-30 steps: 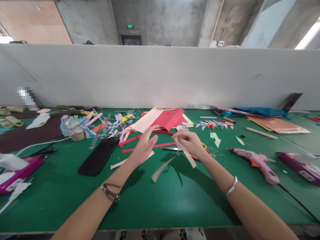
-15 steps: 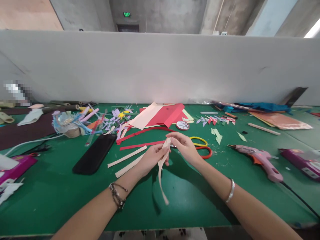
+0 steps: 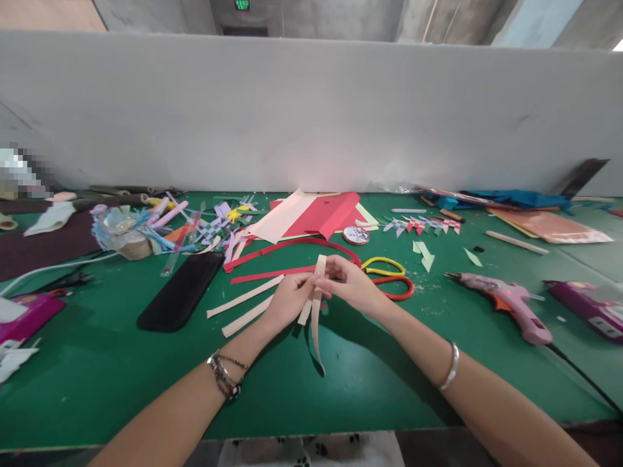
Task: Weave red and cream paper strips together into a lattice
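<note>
Fingers: Your left fingers [image 3: 302,283] and right fingers [image 3: 335,270] were closed in a pinch from opposite sides on the cream paper strips [image 3: 316,324], and the two sets met near the strips' upper part.
Hands: Your left hand [image 3: 288,301] and right hand [image 3: 354,287] were held just above the bench [image 3: 341,395], close together, so the grip stayed tight on one spot.
Held thing: The strips were thin, flat and matte. One short end stood up above your fingers and the longer ends hung down in a soft curve toward the bench. That looked like the result of pinching them high and leaving the rest free.
Wrists: You wore a dark beaded bracelet [image 3: 224,377] on the left wrist and a smooth silver bangle [image 3: 450,367] on the right.
Just beside: Two loose cream strips [image 3: 246,306] lay flat by your left hand. Red strips [image 3: 272,274] lay just beyond them.
Near the right hand: Scissors [image 3: 389,277] with yellow and red loop handles lay just beyond your right hand, within easy reach.
Further left: A black phone [image 3: 181,292] lay flat on the bench, glossy and rectangular.
Further right: A pink glue gun [image 3: 501,301] lay on its side with its nozzle pointing toward the middle.
Back of the bench: Red and cream paper sheets [image 3: 316,214] were stacked there, with a heap of woven paper offcuts [image 3: 219,230] beside them.
Surface: The bench had a green, slightly shiny covering, dotted with small paper scraps.
</note>
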### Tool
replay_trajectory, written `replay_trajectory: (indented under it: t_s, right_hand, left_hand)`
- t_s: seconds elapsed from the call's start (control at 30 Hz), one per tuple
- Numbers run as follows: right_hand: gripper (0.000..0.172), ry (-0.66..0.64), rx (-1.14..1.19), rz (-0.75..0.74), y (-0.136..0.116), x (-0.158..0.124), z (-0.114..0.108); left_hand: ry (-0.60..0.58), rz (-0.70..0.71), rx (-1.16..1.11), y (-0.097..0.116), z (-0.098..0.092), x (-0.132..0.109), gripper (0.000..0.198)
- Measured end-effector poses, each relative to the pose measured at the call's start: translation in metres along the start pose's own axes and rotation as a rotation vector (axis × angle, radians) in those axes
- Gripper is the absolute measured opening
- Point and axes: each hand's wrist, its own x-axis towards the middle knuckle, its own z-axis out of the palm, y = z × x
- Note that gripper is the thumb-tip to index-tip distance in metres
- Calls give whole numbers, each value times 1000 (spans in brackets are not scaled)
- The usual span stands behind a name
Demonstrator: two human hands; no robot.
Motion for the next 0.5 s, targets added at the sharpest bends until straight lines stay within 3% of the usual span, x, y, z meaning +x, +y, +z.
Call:
replay_trajectory:
  t_s: [0.13,0.33,0.5]
  right_hand:
    - [17,-10,6,75,-2,-2,2]
    - [17,168,41,48,-5,2,-6]
    - [19,208,84,32,0,5,-7]
  left_hand:
    - [17,-8,9,-3,-1,1,30]
    - [-15,-76,-67,-1,2,-1,29]
    - [-91,-180,-149,2,8,-5,26]
